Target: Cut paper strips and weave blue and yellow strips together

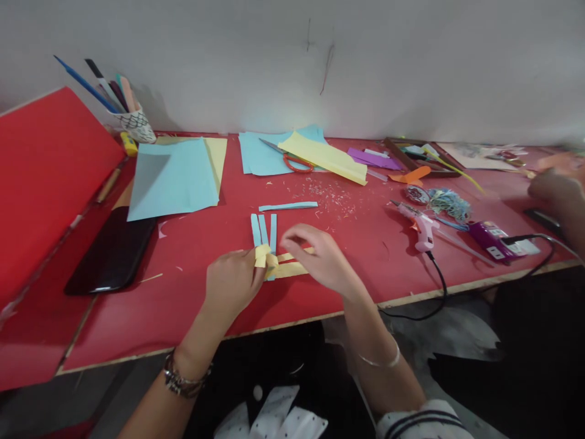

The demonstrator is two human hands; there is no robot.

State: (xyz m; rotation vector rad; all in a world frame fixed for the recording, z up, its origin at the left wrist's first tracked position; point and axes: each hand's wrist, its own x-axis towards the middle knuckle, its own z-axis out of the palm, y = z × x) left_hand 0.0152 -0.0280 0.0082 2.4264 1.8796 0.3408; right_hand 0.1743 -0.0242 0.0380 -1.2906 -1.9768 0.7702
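Observation:
My left hand is closed on a small weave of paper strips near the table's front edge. Yellow strips are folded over at its fingertips. Three light blue strips stick out of the weave toward the wall. Further yellow strips run to the right, partly under my right hand. That hand hovers with loosely curved fingers and a gap behind the thumb; I see nothing in it. One loose light blue strip lies just beyond the weave.
Paper sheets, red-handled scissors, and a black phone lie around. To the right are a pink glue gun, its cord, and a purple power strip. Another person's hand is at far right.

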